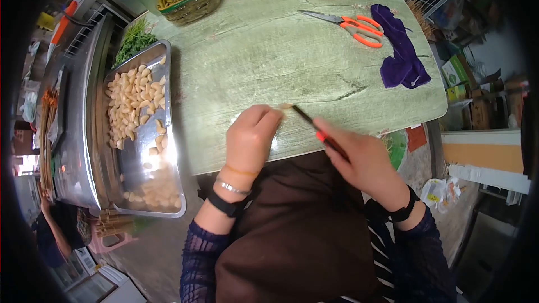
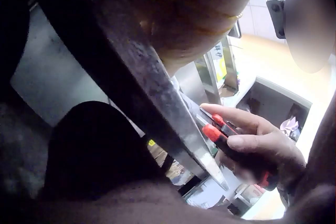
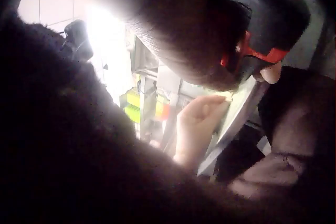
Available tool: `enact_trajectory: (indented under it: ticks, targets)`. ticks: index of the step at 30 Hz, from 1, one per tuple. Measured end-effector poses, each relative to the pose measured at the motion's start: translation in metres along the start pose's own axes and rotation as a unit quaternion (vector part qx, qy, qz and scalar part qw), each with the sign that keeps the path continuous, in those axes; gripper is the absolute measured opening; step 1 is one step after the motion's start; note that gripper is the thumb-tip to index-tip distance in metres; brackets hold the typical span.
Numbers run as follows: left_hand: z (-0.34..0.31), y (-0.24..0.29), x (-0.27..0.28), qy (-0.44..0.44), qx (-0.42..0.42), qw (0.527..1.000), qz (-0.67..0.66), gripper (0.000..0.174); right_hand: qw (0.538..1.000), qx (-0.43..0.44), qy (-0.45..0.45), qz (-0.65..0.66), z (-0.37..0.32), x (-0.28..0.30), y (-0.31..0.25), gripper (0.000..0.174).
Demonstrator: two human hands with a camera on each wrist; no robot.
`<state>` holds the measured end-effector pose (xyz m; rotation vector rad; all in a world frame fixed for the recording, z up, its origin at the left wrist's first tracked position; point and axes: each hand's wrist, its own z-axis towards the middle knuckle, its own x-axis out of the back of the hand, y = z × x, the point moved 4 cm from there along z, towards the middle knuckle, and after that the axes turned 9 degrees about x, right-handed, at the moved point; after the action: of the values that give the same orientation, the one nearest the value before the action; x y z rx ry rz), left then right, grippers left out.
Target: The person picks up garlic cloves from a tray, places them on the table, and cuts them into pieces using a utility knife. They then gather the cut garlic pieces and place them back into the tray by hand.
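Garlic clove (image 1: 286,106) was pinched in left grip (image 1: 251,134); knife (image 1: 307,119) was clenched in right grip (image 1: 364,160). Shallow cuts, directed away from left grip, were judged safest.

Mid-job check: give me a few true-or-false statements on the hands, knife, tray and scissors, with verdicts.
1. The right hand grips a knife. True.
2. The left hand lies flat, holding nothing. False: it pinches a small pale piece at the table edge.
3. The scissors lie in the metal tray. False: they lie on the table, beside the purple cloth.
4. The tray holds pale cloves. True.
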<state>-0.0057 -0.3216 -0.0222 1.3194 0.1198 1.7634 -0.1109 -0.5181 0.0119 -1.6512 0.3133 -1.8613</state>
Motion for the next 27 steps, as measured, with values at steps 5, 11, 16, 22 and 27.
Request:
enact_trajectory:
  ticks: [5,11,16,22,27]
  targets:
    - [0.007,-0.007,-0.004,0.0,0.091,0.992,-0.086,0.022,0.997,-0.058,0.026,0.032,0.0,0.021,0.002,0.054]
    - [-0.016,-0.015,0.014,-0.06,0.072,0.993,-0.071,0.024,0.997,-0.025,-0.009,0.067,0.001,-0.008,-0.007,0.051]
    - [-0.02,-0.013,0.019,-0.044,0.04,0.996,-0.071,0.026,0.998,0.009,-0.012,0.069,0.011,-0.01,-0.015,0.05]
    - [-0.03,-0.012,0.025,-0.016,0.01,0.999,-0.045,0.024,0.997,0.03,-0.048,0.057,0.016,-0.015,-0.013,0.051]
    - [-0.037,-0.008,0.029,0.0,0.002,0.999,-0.045,0.026,0.994,0.072,-0.052,0.055,0.02,-0.016,-0.006,0.054]
